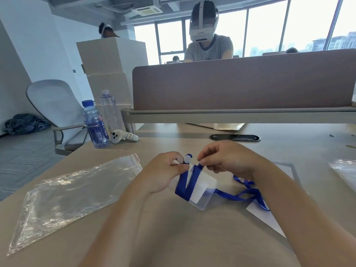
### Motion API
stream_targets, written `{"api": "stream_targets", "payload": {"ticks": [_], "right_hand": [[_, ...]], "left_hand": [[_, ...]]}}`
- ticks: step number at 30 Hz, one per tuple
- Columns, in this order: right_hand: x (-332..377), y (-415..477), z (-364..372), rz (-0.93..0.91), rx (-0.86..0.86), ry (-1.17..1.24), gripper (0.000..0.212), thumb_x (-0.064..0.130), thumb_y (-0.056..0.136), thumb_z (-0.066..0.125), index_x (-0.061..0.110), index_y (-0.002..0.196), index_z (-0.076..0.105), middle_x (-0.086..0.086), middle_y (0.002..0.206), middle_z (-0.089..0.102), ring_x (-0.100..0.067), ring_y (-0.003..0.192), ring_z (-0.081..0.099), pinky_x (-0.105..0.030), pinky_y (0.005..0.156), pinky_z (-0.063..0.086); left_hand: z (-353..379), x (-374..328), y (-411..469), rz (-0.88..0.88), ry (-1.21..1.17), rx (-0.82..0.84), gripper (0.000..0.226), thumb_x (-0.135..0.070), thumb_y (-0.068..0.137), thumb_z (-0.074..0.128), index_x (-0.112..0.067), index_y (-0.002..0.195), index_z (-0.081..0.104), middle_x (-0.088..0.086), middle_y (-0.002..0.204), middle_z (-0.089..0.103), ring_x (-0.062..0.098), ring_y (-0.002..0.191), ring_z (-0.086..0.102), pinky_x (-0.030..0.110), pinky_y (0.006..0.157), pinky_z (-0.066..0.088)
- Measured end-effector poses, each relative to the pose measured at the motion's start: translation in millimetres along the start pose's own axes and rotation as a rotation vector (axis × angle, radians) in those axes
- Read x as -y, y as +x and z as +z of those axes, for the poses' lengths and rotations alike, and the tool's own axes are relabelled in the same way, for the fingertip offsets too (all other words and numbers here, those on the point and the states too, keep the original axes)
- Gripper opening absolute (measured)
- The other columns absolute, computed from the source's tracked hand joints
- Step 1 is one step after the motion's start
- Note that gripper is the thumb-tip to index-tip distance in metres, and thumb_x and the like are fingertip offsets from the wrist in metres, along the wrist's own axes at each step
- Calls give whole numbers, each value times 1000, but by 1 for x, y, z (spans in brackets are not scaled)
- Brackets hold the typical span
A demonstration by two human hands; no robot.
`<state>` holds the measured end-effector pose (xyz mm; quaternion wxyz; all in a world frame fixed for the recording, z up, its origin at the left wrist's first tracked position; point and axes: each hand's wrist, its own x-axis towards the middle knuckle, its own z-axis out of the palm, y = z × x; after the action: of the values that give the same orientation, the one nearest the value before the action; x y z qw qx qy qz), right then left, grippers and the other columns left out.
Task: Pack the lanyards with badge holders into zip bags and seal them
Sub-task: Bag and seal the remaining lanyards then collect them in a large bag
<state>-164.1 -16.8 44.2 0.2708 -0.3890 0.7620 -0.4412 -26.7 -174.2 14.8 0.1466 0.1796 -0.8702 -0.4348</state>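
Pale wooden desktop (173,237) fills the head view, with a brown partition (240,85) behind. A clear plastic badge holder with a white card insert (204,187) lies mid-desk, and a blue ribbon lanyard (184,183) crosses its left side. The left hand (163,176) pinches the holder's top by a white round snap (187,159). The right hand (227,158) pinches the ribbon just right of that snap.

An empty clear zip bag (73,193) lies left of the holder, its long axis pointing toward the holder and its red-lined mouth at the near end. The left hand looks nearer to it. Loose ribbon right of the holder passes behind the right forearm, and another clear bag (344,170) further right is cut off.
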Motion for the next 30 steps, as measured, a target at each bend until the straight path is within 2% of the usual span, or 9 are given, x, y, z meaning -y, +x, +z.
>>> {"api": "stream_targets", "payload": {"ticks": [4, 8, 11, 15, 18, 22, 25, 27, 30], "right_hand": [[8, 1, 7, -54, -96, -139, 14, 15, 92, 63, 18, 98, 75, -1, 79, 75, -11, 68, 68, -21, 67, 58], [19, 0, 17, -76, -147, -96, 20, 16, 95, 55, 13, 100, 74, -3, 77, 76, -12, 70, 74, -26, 78, 59], [24, -1, 26, -71, -166, -36, 25, 12, 97, 49, 7, 100, 73, -4, 74, 73, -13, 72, 75, -31, 82, 60], [25, -3, 27, -83, -180, -31, 26, 9, 99, 47, 8, 100, 72, -8, 86, 75, -10, 71, 74, -10, 57, 52], [20, -3, 26, -145, -202, -161, 16, 11, 95, 58, 16, 94, 72, 1, 81, 75, 1, 64, 70, -6, 54, 45], [13, 4, 32, -187, -235, -301, 3, 18, 91, 68, 20, 92, 67, 9, 78, 69, -3, 63, 63, -12, 56, 43], [9, 7, 36, -229, -284, -375, 8, 22, 89, 70, 25, 93, 64, 15, 84, 62, -6, 78, 58, -15, 60, 40], [8, 8, 36, -252, -307, -421, 13, 26, 89, 70, 27, 95, 59, 20, 85, 56, -4, 79, 52, -15, 62, 37], [7, 8, 35, -255, -300, -464, 18, 30, 89, 70, 29, 98, 56, 21, 84, 53, 1, 75, 46, -15, 61, 33]], "left_hand": [[2, -2, 2, -6, 53, -109, 16, -30, 96, 62, -15, 89, 64, 2, 79, 68, 15, 66, 52, 25, 60, 35], [2, 0, 5, -17, -5, -234, 17, -25, 94, 64, -10, 88, 63, -5, 66, 55, 12, 57, 44, 15, 48, 30], [3, 0, 5, -7, -8, -265, 20, -22, 94, 64, -17, 75, 59, -10, 68, 56, 7, 60, 48, 14, 51, 31], [2, 0, 5, -4, -43, -273, 20, -24, 93, 65, -18, 74, 62, -6, 77, 61, 12, 67, 52, 24, 59, 33], [2, 0, 5, -18, -104, -259, 16, -26, 93, 66, -14, 82, 67, -4, 78, 64, 12, 65, 51, 23, 53, 34], [4, 1, 4, -31, -169, -238, 15, -26, 91, 68, -19, 78, 70, 1, 78, 68, 15, 68, 54, 27, 58, 36], [4, 1, 4, -30, -196, -233, 17, -26, 90, 69, -22, 74, 70, 1, 78, 70, 21, 70, 58, 33, 63, 39], [3, 0, 5, -21, -205, -228, 14, -27, 90, 68, -20, 78, 71, 6, 84, 73, 33, 81, 65, 37, 69, 44], [3, -2, 4, -27, -221, -228, 13, -25, 92, 67, -18, 82, 72, 10, 86, 73, 36, 91, 67, 45, 73, 53]]}}
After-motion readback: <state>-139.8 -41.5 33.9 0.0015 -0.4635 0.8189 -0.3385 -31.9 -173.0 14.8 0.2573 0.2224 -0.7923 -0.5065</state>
